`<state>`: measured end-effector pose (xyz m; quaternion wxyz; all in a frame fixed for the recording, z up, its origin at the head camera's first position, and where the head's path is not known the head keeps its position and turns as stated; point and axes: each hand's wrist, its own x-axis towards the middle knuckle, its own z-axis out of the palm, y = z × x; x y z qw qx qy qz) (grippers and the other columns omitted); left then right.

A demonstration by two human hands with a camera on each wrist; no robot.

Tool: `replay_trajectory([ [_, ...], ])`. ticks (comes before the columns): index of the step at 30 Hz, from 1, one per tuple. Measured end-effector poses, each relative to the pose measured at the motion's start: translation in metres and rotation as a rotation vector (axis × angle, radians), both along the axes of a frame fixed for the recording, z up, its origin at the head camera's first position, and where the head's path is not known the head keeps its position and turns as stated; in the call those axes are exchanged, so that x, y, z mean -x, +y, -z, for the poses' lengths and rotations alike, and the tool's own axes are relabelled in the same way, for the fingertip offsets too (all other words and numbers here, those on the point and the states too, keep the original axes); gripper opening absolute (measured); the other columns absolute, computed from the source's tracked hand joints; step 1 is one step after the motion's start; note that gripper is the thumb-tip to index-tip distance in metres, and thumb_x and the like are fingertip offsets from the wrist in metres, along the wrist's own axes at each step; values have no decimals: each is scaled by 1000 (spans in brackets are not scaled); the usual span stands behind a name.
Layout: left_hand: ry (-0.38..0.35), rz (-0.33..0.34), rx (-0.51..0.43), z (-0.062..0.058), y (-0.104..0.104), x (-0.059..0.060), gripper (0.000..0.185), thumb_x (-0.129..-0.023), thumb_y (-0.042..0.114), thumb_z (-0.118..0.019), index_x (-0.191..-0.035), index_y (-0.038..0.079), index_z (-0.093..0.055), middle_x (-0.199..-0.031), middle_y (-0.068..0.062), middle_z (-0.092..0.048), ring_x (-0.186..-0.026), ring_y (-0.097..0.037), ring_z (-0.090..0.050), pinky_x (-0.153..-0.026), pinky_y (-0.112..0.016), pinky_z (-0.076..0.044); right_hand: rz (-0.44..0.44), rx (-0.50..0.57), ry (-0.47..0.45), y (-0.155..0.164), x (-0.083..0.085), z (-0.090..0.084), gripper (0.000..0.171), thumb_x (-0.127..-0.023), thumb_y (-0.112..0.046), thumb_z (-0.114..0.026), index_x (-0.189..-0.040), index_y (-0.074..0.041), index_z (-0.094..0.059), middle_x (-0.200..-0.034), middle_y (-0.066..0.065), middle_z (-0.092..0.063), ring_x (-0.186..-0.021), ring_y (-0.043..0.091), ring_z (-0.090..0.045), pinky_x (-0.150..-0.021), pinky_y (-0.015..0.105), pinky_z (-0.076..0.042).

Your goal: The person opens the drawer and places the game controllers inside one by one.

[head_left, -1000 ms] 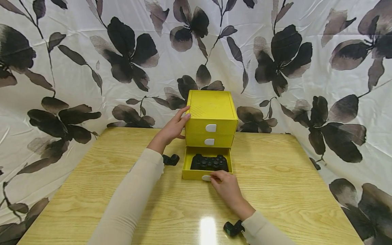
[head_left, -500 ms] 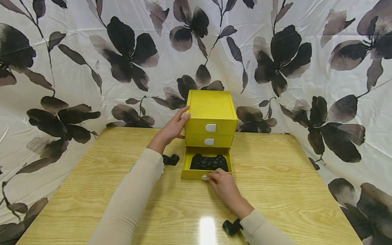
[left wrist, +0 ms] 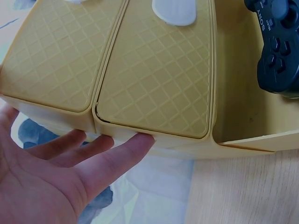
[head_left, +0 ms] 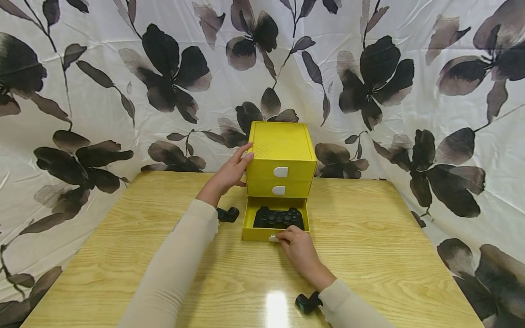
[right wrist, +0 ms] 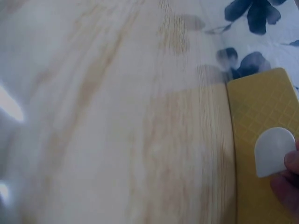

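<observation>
A yellow three-drawer box (head_left: 282, 141) stands at the back of the table, its two upper drawers closed. Its bottom drawer (head_left: 256, 235) is pulled out, and a black game controller (head_left: 279, 218) lies inside. My left hand (head_left: 224, 176) rests against the box's left side with fingers extended; the left wrist view shows its fingertips (left wrist: 142, 141) touching that side. At the drawer front, my right hand (head_left: 301, 253) pinches the white tab handle (right wrist: 273, 151) between thumb and finger. Only the ends of those fingers show in the right wrist view.
The wooden table (head_left: 369, 255) spreads out on both sides of the box. A patterned floral cloth (head_left: 328, 59) hangs right behind it and along the sides. Black wrist-worn devices (head_left: 307, 302) sit at both wrists.
Over the last second my right hand has shifted slightly left along the tab handle. The drawer stays out and my left hand keeps its place on the box.
</observation>
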<state>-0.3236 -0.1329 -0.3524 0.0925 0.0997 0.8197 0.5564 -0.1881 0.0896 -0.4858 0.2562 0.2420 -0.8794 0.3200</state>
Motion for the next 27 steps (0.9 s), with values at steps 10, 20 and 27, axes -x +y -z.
replay_trajectory([
  [10, -5, -1, -7, 0, -1, -1, 56, -97, 61, -38, -149, 52, -18, -160, -10, -23, -138, -43, -38, -88, -63, -50, -9, 7, 26, 3, 3, 1, 12, -74, 2, -80, -79, -9, -79, -78, -1, -68, -71, 12, -67, -65, 21, -56],
  [20, -3, -6, 13, 0, 0, 0, 55, -97, 62, -37, -148, 54, -18, -160, -8, -23, -138, -43, -38, -89, -63, -50, 7, 19, 29, 6, 7, 1, 12, -73, 1, -81, -78, -10, -79, -79, -2, -69, -72, 12, -68, -66, 23, -57],
  [27, 2, -10, 11, 0, 0, -1, 57, -96, 63, -37, -148, 53, -18, -160, -9, -24, -138, -42, -38, -88, -62, -50, 25, 56, 6, 6, 10, 1, 11, -74, 1, -80, -78, -9, -79, -79, -1, -70, -73, 13, -68, -67, 26, -57],
])
